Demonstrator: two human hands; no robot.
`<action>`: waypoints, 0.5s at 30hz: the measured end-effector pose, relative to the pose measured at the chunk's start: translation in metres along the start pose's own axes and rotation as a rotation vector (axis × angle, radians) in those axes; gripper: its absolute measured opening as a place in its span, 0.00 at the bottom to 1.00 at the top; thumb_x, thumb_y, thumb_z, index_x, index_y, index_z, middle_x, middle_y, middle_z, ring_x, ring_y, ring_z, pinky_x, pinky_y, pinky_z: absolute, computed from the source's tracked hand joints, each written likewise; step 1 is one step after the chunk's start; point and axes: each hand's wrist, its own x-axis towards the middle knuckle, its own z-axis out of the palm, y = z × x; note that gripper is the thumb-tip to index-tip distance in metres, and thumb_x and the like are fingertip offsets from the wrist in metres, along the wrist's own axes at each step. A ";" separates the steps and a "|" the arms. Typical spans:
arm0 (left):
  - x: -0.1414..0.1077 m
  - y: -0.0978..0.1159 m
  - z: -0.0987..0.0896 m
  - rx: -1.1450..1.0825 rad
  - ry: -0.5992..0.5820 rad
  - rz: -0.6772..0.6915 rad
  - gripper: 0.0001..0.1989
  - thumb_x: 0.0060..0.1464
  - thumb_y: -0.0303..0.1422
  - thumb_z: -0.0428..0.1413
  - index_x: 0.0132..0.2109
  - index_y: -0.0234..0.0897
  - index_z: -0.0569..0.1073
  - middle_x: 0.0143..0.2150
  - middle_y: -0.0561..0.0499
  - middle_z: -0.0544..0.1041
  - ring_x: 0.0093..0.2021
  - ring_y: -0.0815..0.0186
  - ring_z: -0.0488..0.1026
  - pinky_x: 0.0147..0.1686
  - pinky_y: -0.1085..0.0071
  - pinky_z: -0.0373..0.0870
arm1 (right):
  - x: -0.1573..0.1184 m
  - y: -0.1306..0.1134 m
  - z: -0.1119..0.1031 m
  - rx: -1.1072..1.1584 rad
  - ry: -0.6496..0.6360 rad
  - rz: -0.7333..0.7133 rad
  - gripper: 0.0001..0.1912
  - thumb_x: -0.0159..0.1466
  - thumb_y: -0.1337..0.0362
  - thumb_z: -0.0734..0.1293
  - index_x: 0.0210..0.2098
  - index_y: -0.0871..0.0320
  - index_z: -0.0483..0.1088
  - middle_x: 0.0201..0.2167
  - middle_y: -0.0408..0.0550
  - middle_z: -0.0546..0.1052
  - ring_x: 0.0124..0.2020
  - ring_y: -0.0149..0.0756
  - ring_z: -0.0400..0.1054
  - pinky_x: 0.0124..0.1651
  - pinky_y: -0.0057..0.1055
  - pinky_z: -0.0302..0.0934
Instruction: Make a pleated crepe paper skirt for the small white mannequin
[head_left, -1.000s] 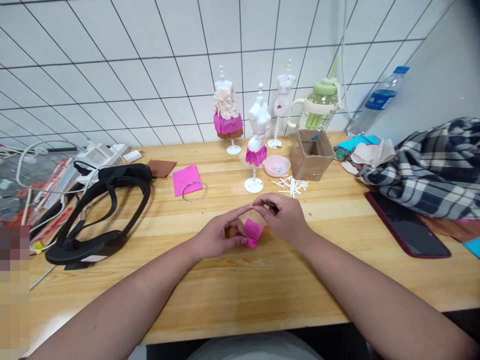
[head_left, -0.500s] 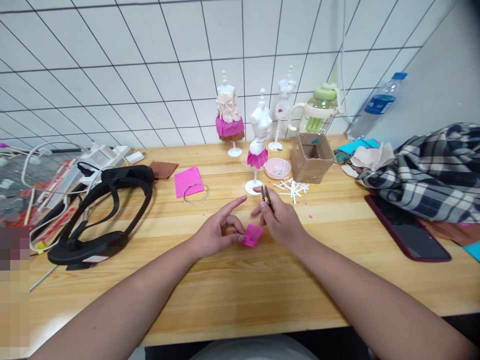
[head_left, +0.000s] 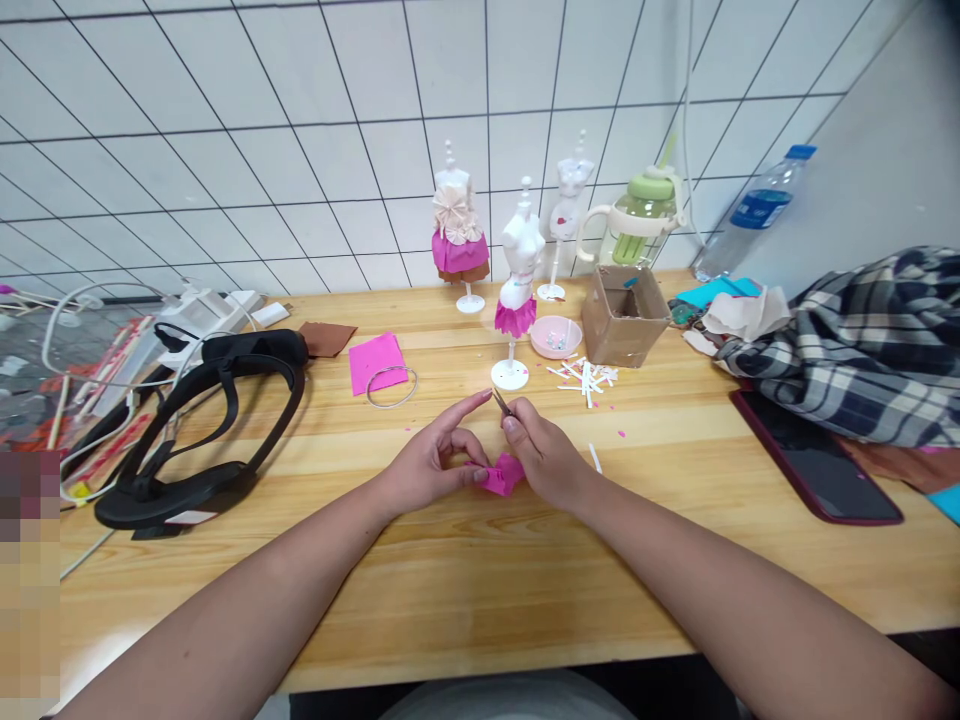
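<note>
We find our left hand (head_left: 429, 470) pinching a creased magenta sheet (head_left: 500, 479), seemingly to steady it; our right hand (head_left: 551, 460) grips a small, pointed metal tool (head_left: 502, 403).

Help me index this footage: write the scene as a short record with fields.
left hand: holds pink piece
right hand: holds metal tool, tip by left index finger
front mannequin: pink skirt
left mannequin: beige top, pink and brown skirt
bowl: small beads or bits, too small to tell
box: open, right of bowl
phone: beside plaid cloth
</note>
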 end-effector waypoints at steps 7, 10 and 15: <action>-0.001 -0.002 0.000 0.028 0.001 0.001 0.43 0.51 0.25 0.62 0.70 0.44 0.53 0.31 0.55 0.76 0.35 0.68 0.75 0.42 0.68 0.71 | -0.001 -0.001 -0.001 -0.005 -0.038 -0.010 0.11 0.71 0.56 0.50 0.36 0.52 0.53 0.25 0.38 0.62 0.27 0.35 0.59 0.32 0.31 0.51; -0.001 -0.003 0.000 0.041 0.001 0.007 0.43 0.51 0.25 0.62 0.69 0.44 0.53 0.31 0.55 0.76 0.35 0.68 0.76 0.42 0.68 0.71 | -0.001 -0.001 -0.001 -0.022 -0.041 -0.006 0.11 0.71 0.55 0.50 0.35 0.52 0.53 0.25 0.38 0.62 0.27 0.35 0.59 0.32 0.31 0.51; -0.001 -0.003 -0.001 0.051 0.003 0.009 0.43 0.51 0.25 0.62 0.69 0.44 0.53 0.31 0.56 0.75 0.34 0.68 0.75 0.42 0.68 0.72 | 0.000 -0.001 -0.003 -0.046 -0.037 -0.012 0.13 0.72 0.54 0.50 0.33 0.52 0.53 0.23 0.38 0.61 0.26 0.35 0.59 0.31 0.30 0.49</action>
